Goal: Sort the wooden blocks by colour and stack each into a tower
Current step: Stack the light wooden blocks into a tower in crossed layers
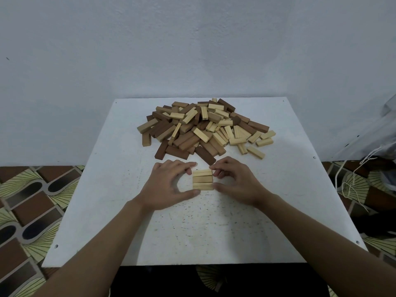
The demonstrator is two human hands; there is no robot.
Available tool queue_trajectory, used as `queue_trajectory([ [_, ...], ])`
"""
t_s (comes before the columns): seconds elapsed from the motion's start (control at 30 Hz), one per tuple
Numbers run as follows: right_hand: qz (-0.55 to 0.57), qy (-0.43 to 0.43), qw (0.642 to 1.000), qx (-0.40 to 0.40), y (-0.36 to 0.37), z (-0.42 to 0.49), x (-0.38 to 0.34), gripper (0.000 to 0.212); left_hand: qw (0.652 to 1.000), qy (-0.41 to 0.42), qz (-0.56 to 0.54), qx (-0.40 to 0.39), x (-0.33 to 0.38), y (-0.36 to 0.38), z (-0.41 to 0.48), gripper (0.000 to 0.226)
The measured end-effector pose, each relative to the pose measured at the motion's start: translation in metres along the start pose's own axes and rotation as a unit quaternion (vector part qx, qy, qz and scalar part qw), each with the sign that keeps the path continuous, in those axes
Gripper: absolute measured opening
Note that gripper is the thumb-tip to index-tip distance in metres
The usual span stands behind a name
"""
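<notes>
Three light wooden blocks [202, 180] lie side by side as a flat layer on the white table [107, 211], near its middle. My left hand [171, 187] curls round the layer's left end, thumb at the front corner and fingers at the back. My right hand [235, 181] curls round the right end in the same way. Behind them lies a big mixed pile of blocks [203, 127], with light, mid-brown and dark brown blocks jumbled together.
A dark brown block [205, 155] at the pile's front edge lies just behind my fingers. A pale wall rises behind the table. Patterned floor shows on both sides, with white cord [351, 183] and bags at the right.
</notes>
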State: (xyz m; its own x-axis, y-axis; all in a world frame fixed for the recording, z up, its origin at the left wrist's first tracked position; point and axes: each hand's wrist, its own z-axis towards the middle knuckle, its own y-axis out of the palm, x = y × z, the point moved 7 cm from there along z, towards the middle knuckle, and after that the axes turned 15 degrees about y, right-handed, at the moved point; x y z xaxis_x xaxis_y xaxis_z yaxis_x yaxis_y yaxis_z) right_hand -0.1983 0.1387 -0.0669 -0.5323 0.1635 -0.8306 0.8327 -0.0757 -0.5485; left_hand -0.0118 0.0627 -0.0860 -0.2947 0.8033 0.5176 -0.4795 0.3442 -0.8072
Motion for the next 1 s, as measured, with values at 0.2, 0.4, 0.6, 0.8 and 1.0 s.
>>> queue_trajectory([
  [0.2,-0.011,-0.005,1.000,0.012,0.001,0.000,-0.002,0.037,0.996,0.007,0.080,-0.028,-0.003,0.005,0.003,0.066],
  [0.4,-0.016,-0.010,1.000,0.022,0.001,0.001,0.003,0.038,0.996,0.015,0.087,-0.024,-0.002,0.006,0.004,0.066],
  [0.6,-0.006,-0.013,1.000,0.024,0.002,0.002,0.005,0.036,0.997,0.016,0.072,-0.010,-0.002,0.004,0.003,0.063],
  [0.8,0.015,0.004,0.995,0.102,-0.010,0.000,0.005,0.011,0.998,0.018,0.053,0.002,-0.001,0.002,0.002,0.062],
  [1.0,-0.172,0.001,0.942,0.290,-0.049,-0.001,0.017,0.016,0.999,0.009,0.044,0.020,-0.003,0.000,0.001,0.060],
])
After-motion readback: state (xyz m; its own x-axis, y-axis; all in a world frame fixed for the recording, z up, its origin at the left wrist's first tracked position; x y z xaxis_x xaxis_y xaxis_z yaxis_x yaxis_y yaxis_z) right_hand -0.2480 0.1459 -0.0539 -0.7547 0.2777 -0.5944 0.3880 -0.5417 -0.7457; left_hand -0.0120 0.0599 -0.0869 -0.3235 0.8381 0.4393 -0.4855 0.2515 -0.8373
